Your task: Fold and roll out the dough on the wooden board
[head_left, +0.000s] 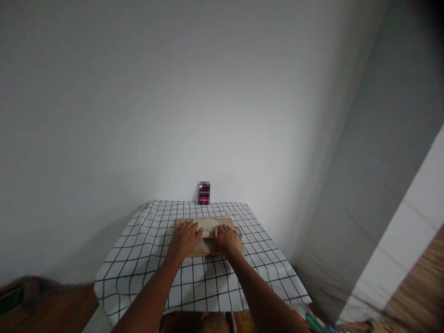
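A pale, flattened piece of dough (207,224) lies on a light wooden board (199,252). My left hand (187,237) rests on the left part of the dough, its fingers stretched forward and its thumb out to the side. On the right part, my right hand (225,236) presses down with its fingers curled over the dough. Between the two thumbs shows a short pale strip; whether it is dough or a rolling pin I cannot make out. Beneath the palms, the surface is hidden.
The board sits on a table with a white, black-checked cloth (208,291). Against the wall at the table's far edge stands a small dark and red packet (204,193), blurred out. Brown wooden furniture (58,307) is at lower left. Several items (315,322) lie at lower right.
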`<state>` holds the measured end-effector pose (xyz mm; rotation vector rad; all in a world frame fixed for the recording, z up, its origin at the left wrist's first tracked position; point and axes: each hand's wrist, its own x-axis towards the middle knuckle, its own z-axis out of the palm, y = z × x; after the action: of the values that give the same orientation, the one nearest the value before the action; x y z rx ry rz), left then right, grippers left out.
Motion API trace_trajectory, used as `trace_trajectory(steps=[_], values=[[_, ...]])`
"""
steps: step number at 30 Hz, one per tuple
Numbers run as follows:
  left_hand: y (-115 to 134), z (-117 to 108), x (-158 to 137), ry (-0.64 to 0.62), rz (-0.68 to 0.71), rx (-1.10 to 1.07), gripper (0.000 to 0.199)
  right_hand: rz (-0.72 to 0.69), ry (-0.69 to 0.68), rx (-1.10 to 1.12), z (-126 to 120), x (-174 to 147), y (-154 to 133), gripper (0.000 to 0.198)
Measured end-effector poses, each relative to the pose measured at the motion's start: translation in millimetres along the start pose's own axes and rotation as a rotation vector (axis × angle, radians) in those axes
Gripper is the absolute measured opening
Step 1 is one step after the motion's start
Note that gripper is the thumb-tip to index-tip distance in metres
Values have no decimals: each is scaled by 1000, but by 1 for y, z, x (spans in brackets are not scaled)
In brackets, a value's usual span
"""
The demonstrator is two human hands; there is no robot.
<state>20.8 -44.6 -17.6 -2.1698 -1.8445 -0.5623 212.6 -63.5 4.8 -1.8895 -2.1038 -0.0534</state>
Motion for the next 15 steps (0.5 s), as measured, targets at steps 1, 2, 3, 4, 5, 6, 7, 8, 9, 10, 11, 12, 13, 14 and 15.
trace_trajectory(steps=[1,2,3,4,5,6,7,8,9,10,11,12,13,14,15], values=[[0,0,-3,3,6,1,49,-11,8,0,1,-3,1,38],[0,1,-6,8,11,0,50,-21,14,2,3,-5,2,37],[-1,2,-9,11,13,-3,51,-25,17,6,4,-7,3,37],[-2,3,-11,15,14,-7,52,-22,17,13,5,-8,3,38],[-2,4,-12,16,15,-9,53,-17,19,22,6,-7,4,39],[-3,5,-12,15,16,-8,53,-11,21,32,7,-6,4,40],[-4,6,-11,13,18,-5,54,-6,21,40,8,-4,5,40],[-4,7,-9,8,22,-1,54,-1,19,47,8,-2,5,40],[-5,8,-6,4,27,1,55,1,17,50,7,1,5,40],[-5,8,-3,3,32,0,55,2,15,50,6,4,5,39],[-5,8,1,4,37,-3,54,0,12,48,5,8,5,39],[-6,9,6,6,41,-8,54,-3,10,43,3,11,5,39],[-6,9,11,4,45,-13,54,-6,8,38,2,16,5,40],[-7,10,16,-7,45,-17,53,-11,6,31,0,20,5,41],[-8,10,22,-25,40,-18,52,-20,2,23,-1,26,5,42]])
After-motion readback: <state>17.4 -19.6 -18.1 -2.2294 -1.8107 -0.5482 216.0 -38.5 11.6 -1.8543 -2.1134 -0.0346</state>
